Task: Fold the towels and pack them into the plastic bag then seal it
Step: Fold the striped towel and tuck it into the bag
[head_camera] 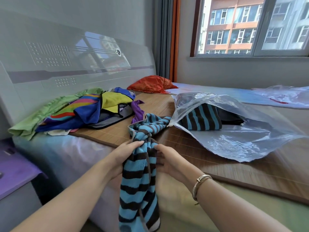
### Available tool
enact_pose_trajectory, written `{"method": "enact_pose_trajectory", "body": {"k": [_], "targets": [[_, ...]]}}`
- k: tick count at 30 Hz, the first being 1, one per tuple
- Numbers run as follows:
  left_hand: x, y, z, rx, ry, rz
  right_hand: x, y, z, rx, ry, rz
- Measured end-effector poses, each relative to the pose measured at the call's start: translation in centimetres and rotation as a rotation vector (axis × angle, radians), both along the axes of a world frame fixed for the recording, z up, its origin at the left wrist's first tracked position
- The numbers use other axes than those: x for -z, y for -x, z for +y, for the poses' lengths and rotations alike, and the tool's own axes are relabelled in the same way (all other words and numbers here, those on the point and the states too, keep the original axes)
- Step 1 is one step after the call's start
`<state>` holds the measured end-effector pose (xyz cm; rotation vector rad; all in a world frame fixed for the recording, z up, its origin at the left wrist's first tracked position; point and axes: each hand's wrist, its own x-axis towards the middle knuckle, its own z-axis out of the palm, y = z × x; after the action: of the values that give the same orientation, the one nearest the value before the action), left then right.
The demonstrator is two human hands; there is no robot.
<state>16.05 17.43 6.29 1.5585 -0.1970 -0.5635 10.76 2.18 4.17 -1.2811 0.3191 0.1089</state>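
Both hands — left [124, 158], right [168, 162] — grip the bunched striped towel [138, 173], likely to spread it for folding; bag [234, 139] gapes ready.

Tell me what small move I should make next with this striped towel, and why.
Probably spread the striped towel flat on the bamboo mat before folding. Both hands, left hand and right hand, grip it bunched, with one end trailing over the bed edge. The plastic bag lies open and already holds a folded striped towel.
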Motion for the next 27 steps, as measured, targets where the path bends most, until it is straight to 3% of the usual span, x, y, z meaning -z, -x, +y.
{"method": "enact_pose_trajectory", "body": {"k": [4,7,11,15,19,23,25,27], "targets": [[-1.8,1.6,-0.7,0.048,0.009,-0.056,-1.7,1.1,-0.2,0.030,0.014,-0.043],[-3.1,2.8,-1.6,0.056,0.055,-0.098,-2.7,1.8,-1.2,0.181,0.213,-0.098],[-4.1,4.5,-3.1,0.070,0.082,-0.116,-4.7,4.4,-2.1,0.257,0.672,-0.354],[-5.2,5.9,-4.2,0.056,0.032,-0.109,-6.7,7.4,-2.2,0.110,0.735,-0.327],[-7.4,8.5,-5.1,0.119,0.001,-0.199,-9.3,10.4,-2.6,0.040,0.623,-0.192],[-10.1,10.2,-4.8,0.137,0.034,-0.280,-12.3,13.5,-4.1,0.111,0.266,-0.143],[-11.2,10.5,-4.3,0.124,0.029,-0.360,-13.8,15.0,-6.0,0.196,0.089,-0.180],[-12.1,10.7,-3.8,0.070,0.051,-0.407,-14.9,16.6,-8.2,0.354,0.042,-0.190]]}}
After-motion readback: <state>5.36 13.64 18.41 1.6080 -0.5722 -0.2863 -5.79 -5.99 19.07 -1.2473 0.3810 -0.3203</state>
